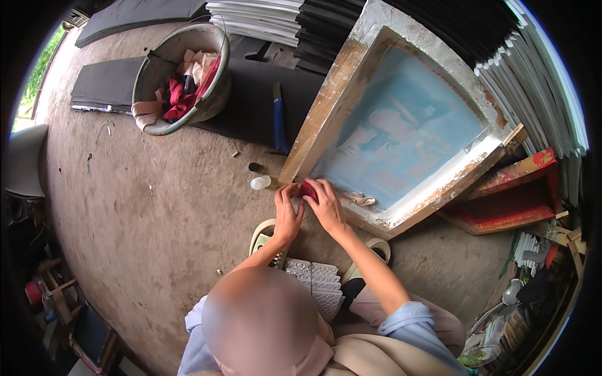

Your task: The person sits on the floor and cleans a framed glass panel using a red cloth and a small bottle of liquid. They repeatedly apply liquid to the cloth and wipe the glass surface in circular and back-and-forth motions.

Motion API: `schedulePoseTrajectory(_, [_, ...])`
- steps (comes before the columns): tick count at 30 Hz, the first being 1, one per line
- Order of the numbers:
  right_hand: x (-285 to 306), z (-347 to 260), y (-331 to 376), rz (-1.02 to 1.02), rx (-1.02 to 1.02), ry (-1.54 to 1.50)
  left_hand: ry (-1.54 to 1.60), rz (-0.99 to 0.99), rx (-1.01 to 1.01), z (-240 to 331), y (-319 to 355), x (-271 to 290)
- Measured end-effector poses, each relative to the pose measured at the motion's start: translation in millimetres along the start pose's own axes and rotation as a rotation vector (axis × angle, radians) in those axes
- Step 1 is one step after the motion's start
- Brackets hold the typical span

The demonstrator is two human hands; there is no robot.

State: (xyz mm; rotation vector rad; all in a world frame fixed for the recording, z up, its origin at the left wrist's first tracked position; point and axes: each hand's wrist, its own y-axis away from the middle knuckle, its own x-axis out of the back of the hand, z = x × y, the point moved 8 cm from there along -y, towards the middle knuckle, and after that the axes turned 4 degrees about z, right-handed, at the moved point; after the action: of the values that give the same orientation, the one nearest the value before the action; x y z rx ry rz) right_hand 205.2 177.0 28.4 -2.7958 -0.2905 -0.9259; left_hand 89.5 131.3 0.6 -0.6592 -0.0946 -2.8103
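Observation:
At the near left corner of a wooden screen-printing frame (325, 103), a small dark-red cloth (306, 190) is bunched between my hands. My left hand (288, 216) pinches its left side with bent fingers, while my right hand (327, 207) curls over it from the right. Blue mesh (401, 135) with a pale picture stretches across the frame. A crumpled pale rag (360, 199) lies inside the near edge, just right of my right hand. On the floor left of the frame are a small white bottle (261, 182) and a black cap (253, 167).
A bucket (219, 94) of red and beige cloths stands far left on dark sheets (254, 106). Beside it lies a blue-handled knife (279, 122). Stacked boards (254, 19) line the back. A red frame (508, 219) leans at the right. My shoes (262, 235) flank a white patterned object (316, 282).

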Motion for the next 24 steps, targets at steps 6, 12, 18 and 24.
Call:
schedulePoseTrajectory(6, [46.7,-4.2,-23.4,0.146,0.100,0.137,-0.033,0.075,-0.103,19.0,-18.1,12.4])
schedulePoseTrajectory(12, [201.3,-20.2,-101.7,0.573,0.188,0.466,-0.100,0.135,-0.252,63.1,-51.1,23.7])
schedulePoseTrajectory(18, [208.0,-5.0,-119.3,0.679,0.421,0.525,-0.103,0.162,-0.271,71.7,-63.0,19.0])
schedulePoseTrajectory(24, [189.5,-35.5,-139.7,0.355,0.722,0.708,-0.163,0.171,-0.271,58.4,-65.5,27.8])
